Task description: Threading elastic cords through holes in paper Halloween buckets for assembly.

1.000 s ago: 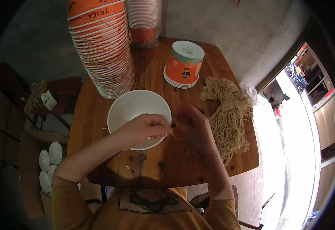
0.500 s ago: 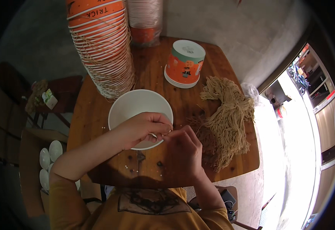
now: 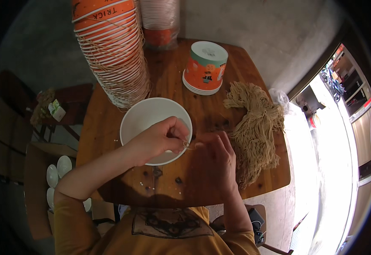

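Observation:
A round paper bucket (image 3: pixel 145 117) with a white inside stands mouth up at the middle of the wooden table. My left hand (image 3: pixel 164 138) reaches over its mouth, with fingers pinched at the right rim. A thin tan string (image 3: pixel 187 145) shows at those fingertips, beside the rim. Just right of the bucket, my right hand (image 3: pixel 219 155) is closed, with thumb and fingertips together on the string's other part. Whether the string passes through the rim is too small to tell. A heap of tan strings (image 3: pixel 255 127) lies right of my right hand.
A tall leaning stack of orange buckets (image 3: pixel 109 55) with strings round it rises behind the bucket. Overturned buckets (image 3: pixel 205 68) stand at the back right, and a wrapped stack (image 3: pixel 159 25) behind. Left of the table, a cardboard box (image 3: pixel 36 187) holds white cups or bowls.
My right hand has moved to the right, away from my left fingertips, and the string now shows between them. My left hand stays at the bucket's rim, its fingers slightly shifted.

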A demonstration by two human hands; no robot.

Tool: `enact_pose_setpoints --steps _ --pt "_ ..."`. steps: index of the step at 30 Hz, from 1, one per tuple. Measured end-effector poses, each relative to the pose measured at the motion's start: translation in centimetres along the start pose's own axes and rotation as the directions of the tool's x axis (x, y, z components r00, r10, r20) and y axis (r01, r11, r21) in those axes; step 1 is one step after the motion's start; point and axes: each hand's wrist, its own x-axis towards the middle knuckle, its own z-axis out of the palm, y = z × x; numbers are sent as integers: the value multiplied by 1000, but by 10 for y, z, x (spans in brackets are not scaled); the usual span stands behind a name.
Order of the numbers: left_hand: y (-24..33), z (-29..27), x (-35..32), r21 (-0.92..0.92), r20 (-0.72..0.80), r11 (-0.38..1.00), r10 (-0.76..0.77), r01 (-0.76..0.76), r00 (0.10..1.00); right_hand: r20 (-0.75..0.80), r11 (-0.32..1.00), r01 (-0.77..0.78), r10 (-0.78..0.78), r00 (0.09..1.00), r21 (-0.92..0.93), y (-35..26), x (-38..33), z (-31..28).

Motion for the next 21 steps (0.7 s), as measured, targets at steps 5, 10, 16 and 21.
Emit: enact_pose_setpoints --steps 5,10,16,21 --pt "-4 9 -3 291 -38 937 215 -195 976 147 998 -1 -8 989 62 4 3 3" --pt "-3 11 -7 371 -35 901 255 -224 966 65 998 67 -66 996 -6 10 2 8" --pt "-5 13 -6 406 -22 877 289 -255 957 111 996 -70 63 992 56 3 5 2" --pt "-5 15 -7 464 -41 852 293 -242 955 117 999 37 -36 992 -4 4 6 3"
